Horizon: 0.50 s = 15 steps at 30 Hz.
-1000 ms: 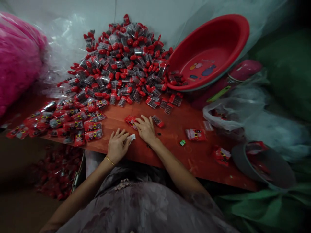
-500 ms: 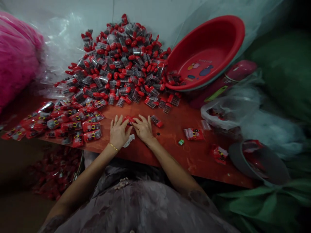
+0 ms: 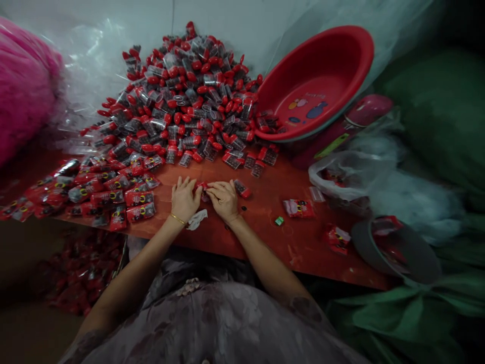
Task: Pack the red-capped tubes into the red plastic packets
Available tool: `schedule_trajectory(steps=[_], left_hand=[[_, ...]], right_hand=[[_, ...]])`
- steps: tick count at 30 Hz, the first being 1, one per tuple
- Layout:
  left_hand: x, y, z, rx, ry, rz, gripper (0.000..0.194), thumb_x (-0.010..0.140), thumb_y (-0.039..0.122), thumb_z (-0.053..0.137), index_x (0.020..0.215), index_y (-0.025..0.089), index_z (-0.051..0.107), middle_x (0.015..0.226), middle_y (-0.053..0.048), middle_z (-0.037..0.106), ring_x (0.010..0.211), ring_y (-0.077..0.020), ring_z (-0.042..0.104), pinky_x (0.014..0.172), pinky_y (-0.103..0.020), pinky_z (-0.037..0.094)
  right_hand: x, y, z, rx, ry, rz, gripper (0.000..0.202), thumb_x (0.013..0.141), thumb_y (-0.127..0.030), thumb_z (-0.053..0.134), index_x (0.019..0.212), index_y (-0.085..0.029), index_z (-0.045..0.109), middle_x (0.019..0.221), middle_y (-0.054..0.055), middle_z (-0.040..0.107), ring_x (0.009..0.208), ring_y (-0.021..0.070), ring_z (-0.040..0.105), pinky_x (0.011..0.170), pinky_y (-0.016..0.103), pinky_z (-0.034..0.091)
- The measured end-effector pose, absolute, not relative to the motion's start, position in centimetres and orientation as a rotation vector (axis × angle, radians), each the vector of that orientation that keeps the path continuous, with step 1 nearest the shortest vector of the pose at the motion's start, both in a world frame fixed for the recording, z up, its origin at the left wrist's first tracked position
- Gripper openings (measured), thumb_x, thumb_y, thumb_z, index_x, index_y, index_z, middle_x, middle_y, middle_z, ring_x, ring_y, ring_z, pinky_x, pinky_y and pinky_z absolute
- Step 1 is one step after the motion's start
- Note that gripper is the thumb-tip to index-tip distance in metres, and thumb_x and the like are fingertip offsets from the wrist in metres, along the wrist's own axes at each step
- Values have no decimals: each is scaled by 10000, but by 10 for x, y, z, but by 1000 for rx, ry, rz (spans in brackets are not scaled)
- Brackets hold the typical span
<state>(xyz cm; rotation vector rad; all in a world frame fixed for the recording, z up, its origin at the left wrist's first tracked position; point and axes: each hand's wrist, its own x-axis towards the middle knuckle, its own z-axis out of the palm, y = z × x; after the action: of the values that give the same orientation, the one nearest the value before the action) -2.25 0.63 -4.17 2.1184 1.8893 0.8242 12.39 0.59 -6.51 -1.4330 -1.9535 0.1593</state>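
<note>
Between my hands, near the table's front edge, is a small red packet [image 3: 203, 187], partly hidden by fingers. My left hand [image 3: 185, 201] is closed on its left side, with a gold bangle at the wrist. From the right, my right hand [image 3: 224, 200] pinches the same packet. A clear container with a red cap [image 3: 242, 188] lies just beyond my right fingers. Below the packet, a crumpled white piece [image 3: 197, 219] rests on the table. Beyond my hands rises a large pile of red-capped containers [image 3: 182, 111]. Filled red packets [image 3: 140, 212] are heaped to the left.
A red basin [image 3: 314, 76] leans at the back right, beside a pink flask [image 3: 369, 109]. Further right are a clear plastic bag [image 3: 348, 172] and a grey bowl [image 3: 420, 258]. Loose packets [image 3: 299, 208] and a green piece [image 3: 279, 221] lie on the red table [image 3: 261, 242].
The view has shifted slightly. My left fingers have drawn closer together, and my right fingers have closed more tightly at the packet. More of the white piece shows.
</note>
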Motion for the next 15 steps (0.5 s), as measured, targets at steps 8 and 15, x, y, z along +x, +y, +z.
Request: schedule_trajectory(steps=[8,15], left_hand=[[-13,23,-38,1647,1591,1133,235,787,389,576,813,196,708,864,-51,729,935,-210,642,877,-331,458],[-4,12,-20,1182,1337,1303,263,705,392,648,750,145,727,664,-3,683,611,-119,561,579,-209,420]], right_hand=[[123,5,-58,-1427,-1890,157,217,897,-336,511,928,-271,717,1206,34,647,1099,203,521,1111,480,173],[121,-5,-46,-1252,-1396,800,422,818,-473,539,1080,-154,630,996,79,691,860,184,622,789,303,485]])
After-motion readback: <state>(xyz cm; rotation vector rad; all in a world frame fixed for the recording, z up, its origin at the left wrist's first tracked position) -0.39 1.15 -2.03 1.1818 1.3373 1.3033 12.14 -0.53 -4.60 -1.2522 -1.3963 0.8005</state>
